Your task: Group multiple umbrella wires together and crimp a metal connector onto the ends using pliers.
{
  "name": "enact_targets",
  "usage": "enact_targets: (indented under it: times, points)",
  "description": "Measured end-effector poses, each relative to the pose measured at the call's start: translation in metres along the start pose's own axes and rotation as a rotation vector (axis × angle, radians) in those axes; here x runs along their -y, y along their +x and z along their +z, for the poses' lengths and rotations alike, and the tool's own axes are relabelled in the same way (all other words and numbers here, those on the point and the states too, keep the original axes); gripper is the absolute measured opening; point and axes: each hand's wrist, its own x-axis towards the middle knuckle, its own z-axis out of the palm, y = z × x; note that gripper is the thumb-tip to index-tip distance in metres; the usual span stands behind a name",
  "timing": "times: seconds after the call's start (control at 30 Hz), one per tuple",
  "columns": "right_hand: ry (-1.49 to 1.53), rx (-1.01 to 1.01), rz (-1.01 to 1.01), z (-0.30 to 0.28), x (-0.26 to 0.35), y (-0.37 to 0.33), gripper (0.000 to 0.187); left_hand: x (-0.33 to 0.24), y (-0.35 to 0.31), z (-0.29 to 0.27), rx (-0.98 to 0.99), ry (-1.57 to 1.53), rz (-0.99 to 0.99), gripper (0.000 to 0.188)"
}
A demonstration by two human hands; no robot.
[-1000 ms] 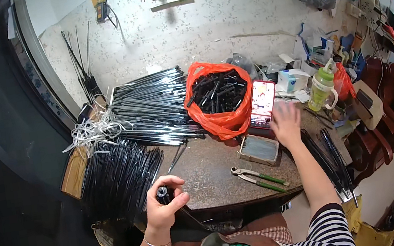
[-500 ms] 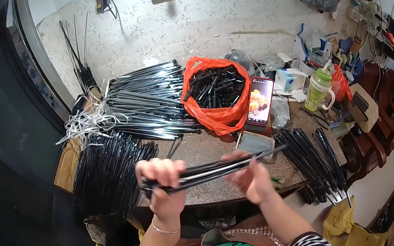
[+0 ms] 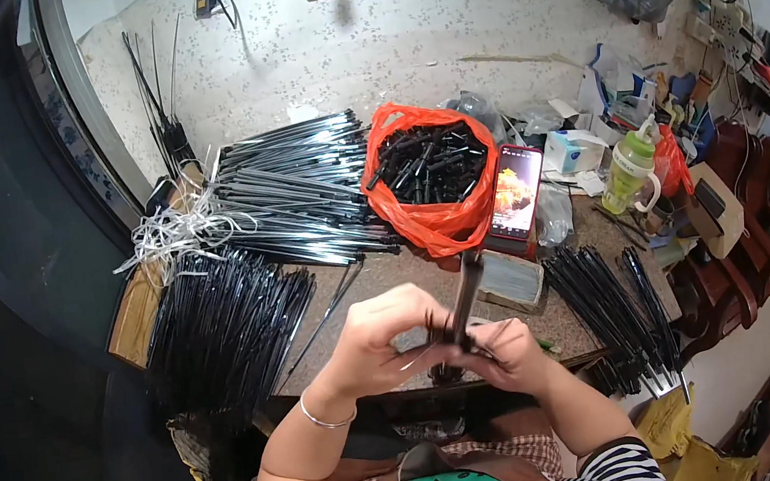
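Observation:
A bundle of thin black rods (image 3: 468,296) is held end-on before my chest, its upper end pointing away over the table and slightly blurred. My left hand (image 3: 387,339) curls around it from the left, with thumb and fingertips meeting at the bundle. From the other side, my right hand (image 3: 511,355) closes on the same rods. A few thin loose strands stick out between the fingers. The bundle's lower end shows dark beneath the hands, partly hidden. Just beyond my hands lies a shallow box of thin grey pieces (image 3: 509,280).
Long black rods (image 3: 295,194) and a darker rod pile (image 3: 219,323) cover the left, beside tangled white ties (image 3: 172,233). A red bag (image 3: 443,230) holds short black parts. A lit phone (image 3: 514,195), a green bottle (image 3: 629,169) and more rod bundles (image 3: 606,308) are on the right.
The rod bundle has swung from lying crosswise between my hands to pointing away from me. My hands have come together around it; the right hand's spread fingers have closed.

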Motion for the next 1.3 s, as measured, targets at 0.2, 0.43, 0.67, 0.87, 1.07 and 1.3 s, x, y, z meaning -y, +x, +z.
enact_targets:
  times: [0.2, 0.43, 0.67, 0.87, 1.07, 1.3]
  points:
    - [-0.010, -0.244, 0.106, -0.007, -0.019, 0.005, 0.026, -0.004, 0.008, 0.014, -0.221, -0.056, -0.195, 0.019]
    - [0.026, -0.711, 0.077, 0.011, -0.008, 0.001, 0.021, 0.012, 0.028, 0.028, -0.173, 0.048, -0.101, 0.043]
    - [0.422, -0.817, 0.144, -0.021, -0.005, -0.015, 0.025, 0.106, 0.094, -0.007, -0.430, 0.029, -0.311, 0.022]
    - [0.120, -0.648, 0.168, -0.032, -0.030, -0.015, 0.025, 0.220, 0.129, 0.020, -0.280, 1.042, -0.425, 0.017]
    - [0.281, -0.622, 0.305, -0.069, -0.039, -0.016, 0.017, 0.213, 0.152, 0.019, -0.061, 1.055, -0.629, 0.016]
    - [0.273, -0.539, 0.185, -0.056, -0.022, -0.003, 0.012, 0.089, 0.150, -0.001, -0.280, -0.283, -0.438, 0.062]
